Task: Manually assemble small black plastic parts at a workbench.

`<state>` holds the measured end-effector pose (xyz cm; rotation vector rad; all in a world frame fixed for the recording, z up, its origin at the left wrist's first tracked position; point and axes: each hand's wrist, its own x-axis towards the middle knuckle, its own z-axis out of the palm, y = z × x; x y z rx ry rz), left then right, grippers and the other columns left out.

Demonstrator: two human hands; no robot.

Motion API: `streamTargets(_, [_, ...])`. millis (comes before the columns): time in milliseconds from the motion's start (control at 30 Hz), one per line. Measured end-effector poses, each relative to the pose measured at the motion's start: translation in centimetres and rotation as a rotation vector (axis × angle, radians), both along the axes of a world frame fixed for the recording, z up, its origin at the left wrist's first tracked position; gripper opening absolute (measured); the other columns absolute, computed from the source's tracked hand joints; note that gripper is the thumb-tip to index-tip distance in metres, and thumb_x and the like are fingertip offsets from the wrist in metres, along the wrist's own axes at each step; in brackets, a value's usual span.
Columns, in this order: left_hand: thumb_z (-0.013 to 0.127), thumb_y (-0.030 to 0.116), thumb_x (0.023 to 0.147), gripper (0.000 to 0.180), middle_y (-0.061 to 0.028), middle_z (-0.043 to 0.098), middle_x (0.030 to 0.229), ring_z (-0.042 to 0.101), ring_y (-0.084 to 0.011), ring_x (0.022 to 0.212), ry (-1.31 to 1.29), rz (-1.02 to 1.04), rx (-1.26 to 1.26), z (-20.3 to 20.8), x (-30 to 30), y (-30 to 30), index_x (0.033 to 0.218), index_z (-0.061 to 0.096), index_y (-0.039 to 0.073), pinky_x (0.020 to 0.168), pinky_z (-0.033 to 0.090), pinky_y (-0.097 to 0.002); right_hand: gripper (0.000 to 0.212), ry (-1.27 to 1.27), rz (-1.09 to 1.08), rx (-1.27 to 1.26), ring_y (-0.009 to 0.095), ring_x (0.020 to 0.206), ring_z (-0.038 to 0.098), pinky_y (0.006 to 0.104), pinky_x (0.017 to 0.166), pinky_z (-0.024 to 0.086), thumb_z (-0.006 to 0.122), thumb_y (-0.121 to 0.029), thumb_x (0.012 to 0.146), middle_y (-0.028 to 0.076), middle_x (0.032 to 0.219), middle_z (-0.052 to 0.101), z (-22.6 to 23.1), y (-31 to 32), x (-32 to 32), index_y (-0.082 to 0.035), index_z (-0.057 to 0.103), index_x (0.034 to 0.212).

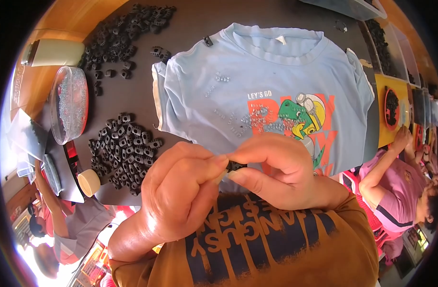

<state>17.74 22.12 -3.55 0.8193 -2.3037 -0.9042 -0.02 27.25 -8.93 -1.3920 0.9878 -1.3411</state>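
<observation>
At the centre of the frame, just below the printed front of a light-blue T-shirt [295,52], the right hand [281,160] pinches a small black moulded part [236,166] between thumb and index finger. The left hand [178,191] meets it from the left, thumb and index tips pressed together against the near end; whether they also grip something tiny, such as a spring, is hidden by the fingers.

The part looks like hard plastic: light, stiff and unlikely to dent, but small enough to twist out of a loose pinch. Its sides seem the best place to hold, keeping the ends free. The fine metal coil springs [257,117] scattered across the shirt's middle should be nearly weightless, slick and quick to bounce or tangle, so a soft fingertip pinch suits them better than a squeeze.

Similar black parts lie in a heap [125,155] at centre left and another [116,40] at upper left. Between them, farther left, stands a clear round dish [87,103].
</observation>
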Motion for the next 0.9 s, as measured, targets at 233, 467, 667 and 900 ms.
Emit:
streamTargets(233, [0.064,-0.007,0.077,0.028,-0.0114,0.06,0.079,0.058,-0.0213,0.064,0.05,0.247,0.465,1.4,-0.8,0.1,0.104,0.061,-0.003,0.057,0.046,-0.0297,0.012,-0.263,0.022,0.184,0.018,0.069,0.061,0.027,0.061,0.044,0.068,-0.004,0.081,0.007,0.083,0.066,0.4,0.1,-0.1,0.0,0.066,0.092])
streamTargets(467, [0.061,-0.006,0.078,0.018,-0.0092,0.061,0.073,0.059,-0.0167,0.062,-0.099,0.091,0.49,3.2,-0.4,-1.1,0.095,0.065,-0.005,0.056,0.045,-0.0248,0.013,-0.157,0.067,0.117,0.021,0.07,0.061,0.0285,0.061,0.045,0.069,-0.004,0.08,0.009,0.082,0.065,0.5,-0.1,-0.5,0.001,0.065,0.091])
streamTargets(667, [0.061,-0.005,0.077,0.017,-0.0094,0.061,0.069,0.06,-0.0177,0.059,-0.085,0.088,0.6,3.6,-0.3,-1.1,0.093,0.066,-0.005,0.054,0.044,-0.0254,0.013,-0.225,0.096,0.124,0.021,0.069,0.061,0.0284,0.061,0.045,0.069,-0.004,0.08,0.009,0.081,0.064,0.2,0.2,-0.5,0.001,0.065,0.091])
streamTargets(900, [0.062,-0.008,0.076,0.025,-0.0118,0.057,0.07,0.056,-0.0261,0.057,-0.111,-0.011,0.219,1.7,-0.3,-0.5,0.101,0.061,-0.005,0.051,0.045,-0.0321,0.01,-0.293,0.069,0.207,0.018,0.069,0.061,0.0274,0.061,0.045,0.067,-0.004,0.082,0.008,0.079,0.065,0.2,0.2,-0.1,0.0,0.065,0.091])
